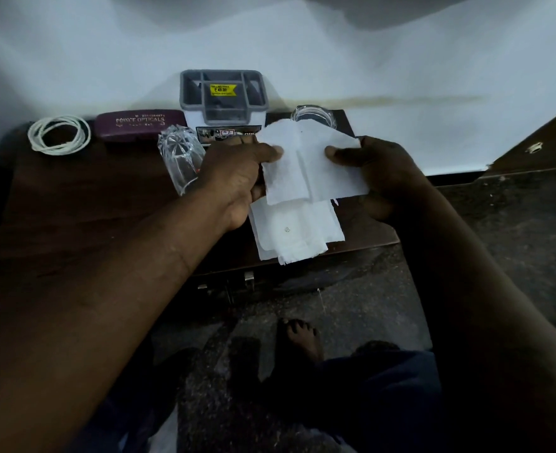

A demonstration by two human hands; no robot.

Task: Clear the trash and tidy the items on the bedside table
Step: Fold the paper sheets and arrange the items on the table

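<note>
**Assistant:** Hands?

**Inspector:** The left hand (237, 178) pinches the left edge of the tissue sheets (312, 165) and the right hand (378, 165) pinches the right edge, above the bedside table (90, 197).

**Assistant:** Advice?

**Inspector:** Gather all layers together. The lower ones hang loose and may slip.

**Assistant:** Containers?

**Inspector:** Grey organiser (223, 93), beyond the left hand: dark contents, unidentifiable. Glass tumbler (180, 158), on its side beside that hand: apparently empty. Glass jar (314, 116), beyond the sheets: contents hidden.

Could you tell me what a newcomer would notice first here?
The white tissue sheets, held by the left hand and right hand at the centre. Then the clear glass lying on its side to their left, and the grey organiser with a yellow sticker behind.
</note>
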